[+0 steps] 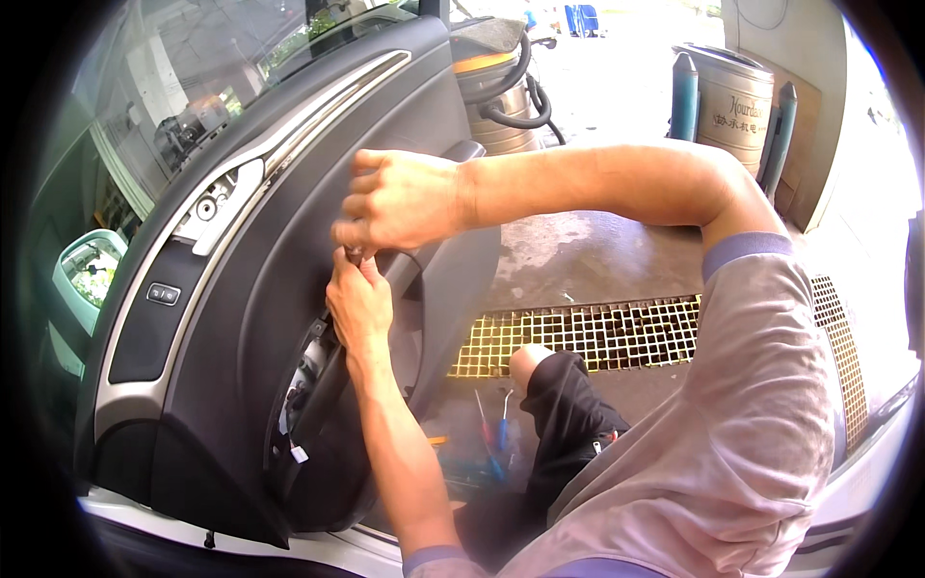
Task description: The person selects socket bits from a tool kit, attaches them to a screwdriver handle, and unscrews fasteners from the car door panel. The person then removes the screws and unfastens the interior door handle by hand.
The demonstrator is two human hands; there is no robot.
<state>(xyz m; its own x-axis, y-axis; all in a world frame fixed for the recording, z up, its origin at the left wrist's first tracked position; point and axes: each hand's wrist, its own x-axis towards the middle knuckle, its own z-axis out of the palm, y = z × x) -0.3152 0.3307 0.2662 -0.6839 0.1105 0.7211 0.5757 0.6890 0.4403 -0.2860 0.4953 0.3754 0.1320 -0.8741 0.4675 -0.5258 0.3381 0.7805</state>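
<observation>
The left hand (359,306) is reaching up along the dark grey moulded plastic car door panel (289,241), its fingers (352,275) curling closed at the upper rim of the panel's long pull-handle recess, and they are pinching something small there that is too hidden to name. The right hand (400,200) is coming in from above, sitting directly over the left fingertips and touching them; its fingers are bunching tightly together, knuckles up, and whether they are gripping a tool or only pressing on the panel cannot be told. Just below the left fingers the recess is standing open, showing white plastic clips and wiring (297,424) inside the door. Up and to the left of both sets of fingers a brushed silver trim strip (318,111) is running along the panel, with a small black switch block (163,293) further down it. Well below and to the right of the fingers, blue-handled and red-handled screwdrivers (493,438) are lying on the wet concrete floor (578,250), near a yellow metal drain grating (588,332). Far beyond the right fingers, a steel drum vacuum cleaner with a black hose (501,96) is standing.
</observation>
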